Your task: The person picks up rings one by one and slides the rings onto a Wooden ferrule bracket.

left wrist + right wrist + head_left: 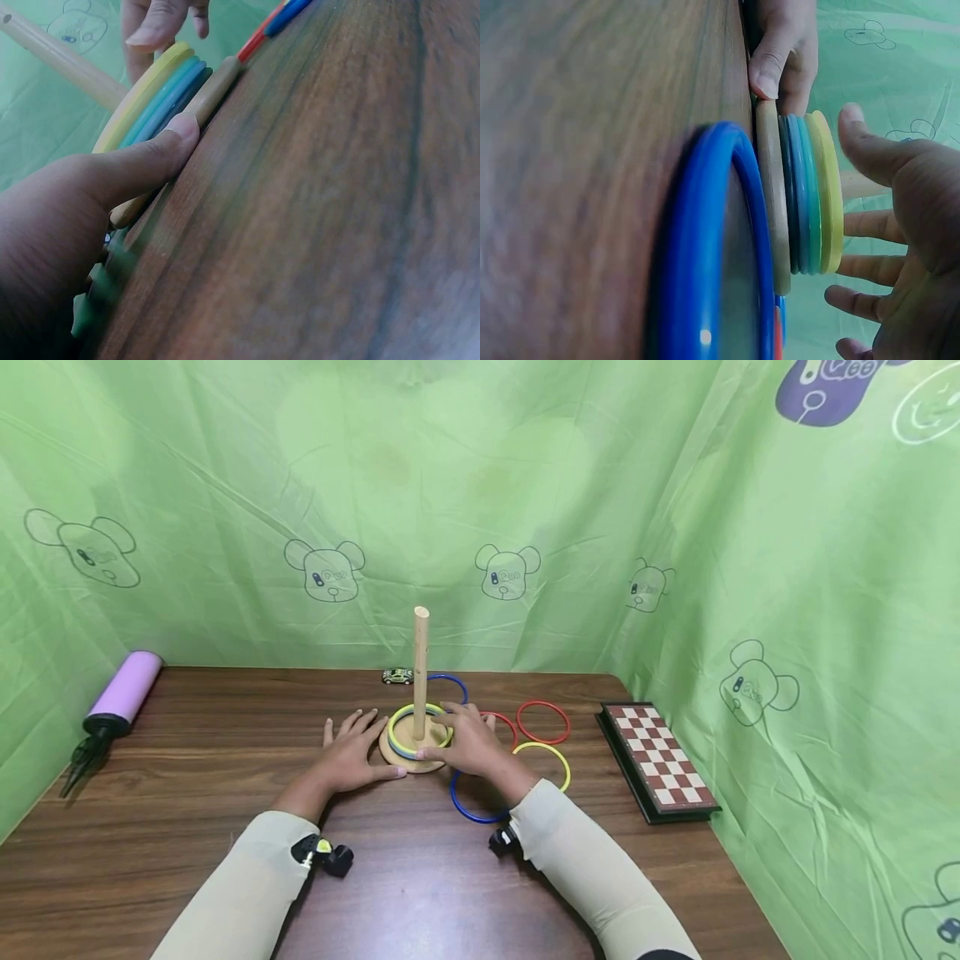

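Note:
A round wooden base (pixel 431 768) with an upright wooden peg (pixel 421 668) stands on the table. Stacked around the peg are several rings, a yellow ring (pixel 830 195) uppermost, with teal and blue rings (pixel 802 195) beneath it. My left hand (pixel 347 762) is at the base's left side, fingers spread and its thumb touching the base's near edge. Over the stack's right side is my right hand (pixel 472 743), fingers extended and thumb apart, close to the yellow ring. In the right wrist view, nothing sits in its grasp. A loose blue ring (pixel 474 817) lies partly below that hand.
Right of the base lie a yellow ring (pixel 567 768) and two red rings, one farther out (pixel 544 702). Another blue ring (pixel 450 677) and a toy car (pixel 397 677) are behind. A chessboard (pixel 663 756) sits at right, a purple cylinder with black end (pixel 129 687) at left.

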Motion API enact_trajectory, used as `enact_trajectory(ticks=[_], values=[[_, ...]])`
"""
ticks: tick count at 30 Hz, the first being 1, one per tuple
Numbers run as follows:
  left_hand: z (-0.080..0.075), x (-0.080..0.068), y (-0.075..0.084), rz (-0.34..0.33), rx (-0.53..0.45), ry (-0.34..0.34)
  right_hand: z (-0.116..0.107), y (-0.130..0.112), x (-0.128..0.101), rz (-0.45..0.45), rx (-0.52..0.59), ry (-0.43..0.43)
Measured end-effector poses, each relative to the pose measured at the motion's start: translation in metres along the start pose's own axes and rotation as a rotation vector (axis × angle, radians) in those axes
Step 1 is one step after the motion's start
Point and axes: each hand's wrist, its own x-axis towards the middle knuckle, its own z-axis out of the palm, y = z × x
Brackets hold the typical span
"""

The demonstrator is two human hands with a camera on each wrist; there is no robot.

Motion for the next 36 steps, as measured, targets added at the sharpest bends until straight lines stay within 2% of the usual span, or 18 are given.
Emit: enact_trajectory(ticks=[10, 16, 28, 36], values=[[0.0, -0.001, 0.0, 0.005, -0.043, 0.018, -0.008, -0.003, -0.007, 0.002, -0.018, 0.022], [-0.001, 0.0, -0.001, -0.007, -0.022, 0.009, -0.018, 0.002, -0.017, -0.016, 0.018, 0.044], [0.003, -0.003, -0.001, -0.03, -0.008, -0.013, -0.034, 0.029, -0.038, 0.047, 0.109, 0.07], [0.001, -0.001, 0.001, -0.016, -0.027, -0.004, -0.05, 0.053, -0.054, 0.089, 0.185, 0.08]])
